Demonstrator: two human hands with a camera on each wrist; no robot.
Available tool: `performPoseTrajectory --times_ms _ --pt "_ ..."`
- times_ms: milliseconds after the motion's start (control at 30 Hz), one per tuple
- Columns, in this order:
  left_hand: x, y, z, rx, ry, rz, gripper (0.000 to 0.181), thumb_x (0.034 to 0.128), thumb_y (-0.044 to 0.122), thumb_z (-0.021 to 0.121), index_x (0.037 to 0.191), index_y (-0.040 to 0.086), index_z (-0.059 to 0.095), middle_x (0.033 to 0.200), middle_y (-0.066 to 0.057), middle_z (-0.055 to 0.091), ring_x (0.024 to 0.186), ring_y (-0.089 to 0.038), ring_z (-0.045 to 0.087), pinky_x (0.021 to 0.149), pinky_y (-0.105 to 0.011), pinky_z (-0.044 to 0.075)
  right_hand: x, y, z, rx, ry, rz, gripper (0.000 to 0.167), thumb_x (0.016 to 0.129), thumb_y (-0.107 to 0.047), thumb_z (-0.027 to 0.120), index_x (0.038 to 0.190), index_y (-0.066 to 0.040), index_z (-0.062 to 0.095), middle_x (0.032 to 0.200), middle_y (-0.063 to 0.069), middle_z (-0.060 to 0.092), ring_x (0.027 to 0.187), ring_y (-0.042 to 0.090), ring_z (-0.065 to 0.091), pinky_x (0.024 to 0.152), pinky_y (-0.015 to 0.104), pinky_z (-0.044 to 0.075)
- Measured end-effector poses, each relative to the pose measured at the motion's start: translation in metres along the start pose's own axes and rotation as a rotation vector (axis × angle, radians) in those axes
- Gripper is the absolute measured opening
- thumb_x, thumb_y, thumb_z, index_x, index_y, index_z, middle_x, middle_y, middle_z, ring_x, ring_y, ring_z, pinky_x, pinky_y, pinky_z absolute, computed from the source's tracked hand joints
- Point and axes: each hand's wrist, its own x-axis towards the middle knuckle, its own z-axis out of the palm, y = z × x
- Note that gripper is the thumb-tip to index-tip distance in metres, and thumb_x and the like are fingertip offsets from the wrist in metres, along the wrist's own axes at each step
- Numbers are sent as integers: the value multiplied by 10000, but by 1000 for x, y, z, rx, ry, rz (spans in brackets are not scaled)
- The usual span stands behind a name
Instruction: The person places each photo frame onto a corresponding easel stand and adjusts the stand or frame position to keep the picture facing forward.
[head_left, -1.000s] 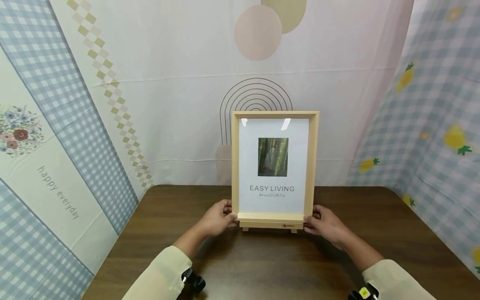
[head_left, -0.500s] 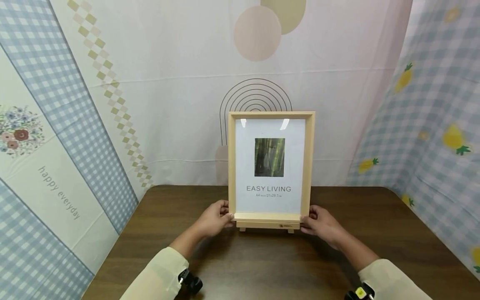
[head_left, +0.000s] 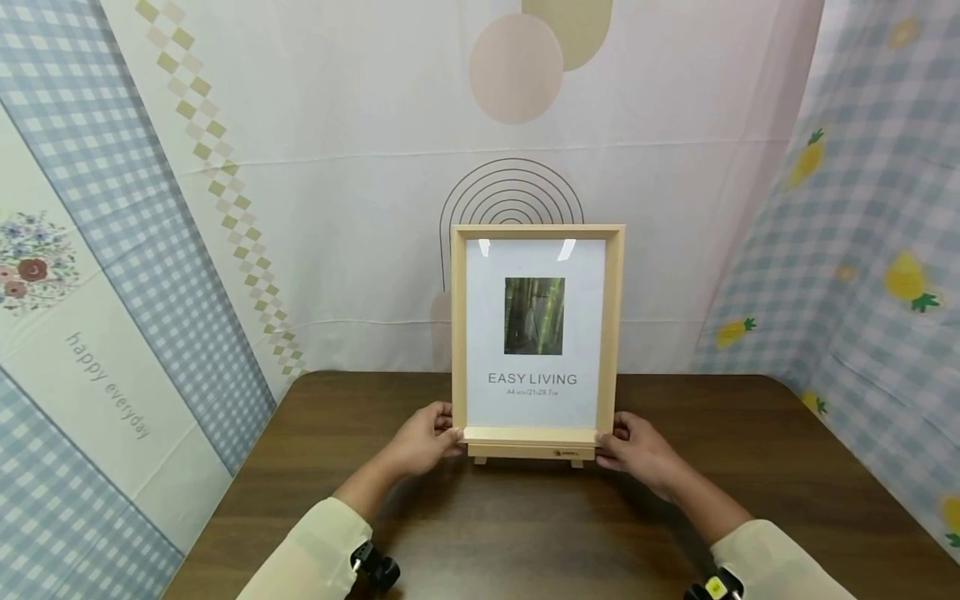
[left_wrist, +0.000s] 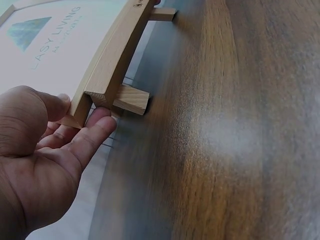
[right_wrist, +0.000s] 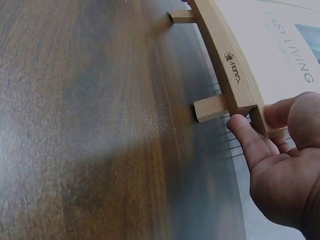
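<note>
A light wooden picture frame (head_left: 610, 333) with a bamboo photo and the words EASY LIVING stands upright on a small wooden easel (head_left: 517, 452) on the table. My left hand (head_left: 422, 440) grips the frame's lower left corner, thumb on the front and fingers behind. At the lower right corner, my right hand (head_left: 637, 450) pinches the frame the same way. Fingertips of both hands touch the ends of the easel's ledge in the wrist views. Two short easel feet (left_wrist: 132, 99) stick out below the ledge. The back of the easel is hidden behind the frame.
The dark wooden table (head_left: 510, 533) has rounded far corners. Behind it hangs a pale patterned cloth (head_left: 360, 208), with blue checked cloths on the left (head_left: 127, 167) and right (head_left: 862, 250). Black wrist cameras (head_left: 377, 568) sit at both sleeves.
The picture frame and easel have shifted slightly to the left on the table, with both hands moving along and keeping their hold on the lower corners.
</note>
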Motion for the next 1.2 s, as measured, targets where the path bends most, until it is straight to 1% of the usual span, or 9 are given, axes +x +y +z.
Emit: performPoseTrajectory --times_ms 167,400,500,900,1200 --pt "-1 -1 -2 -2 -1 2 456 1036 -35 541 1424 -178 349 1265 -316 549 1003 -344 689 875 -405 596 0 -1 3 4 9 0 453 1052 -39 552 1417 140 351 1271 330 521 1097 343 651 872 397 596" --pt "-4 -1 -6 -4 10 -10 440 1037 -42 535 1420 -172 360 1249 -308 556 999 -349 690 862 -378 600 2 -1 9 8 7 -5 501 1050 -47 562 1447 144 323 1277 335 517 1098 338 651 871 391 596" --pt "-5 0 -7 -3 12 -5 441 1035 -47 535 1417 -179 358 1249 -313 558 994 -354 693 856 -378 602 2 -2 10 11 14 2 502 1050 -45 563 1452 139 325 1276 329 521 1096 337 653 870 392 597" --pt "-7 -4 -11 -47 31 5 421 1017 -84 541 1389 -189 373 1240 -344 561 987 -384 693 863 -407 600 4 -3 15 24 18 4 476 1047 -31 559 1438 133 343 1269 325 524 1088 327 652 876 387 595" --pt "-11 -3 -14 -37 44 7 410 1016 -80 547 1379 -185 388 1224 -334 574 993 -386 690 855 -404 603 5 -4 20 28 16 -5 486 1045 -26 557 1446 135 335 1268 324 520 1088 328 650 874 382 595"
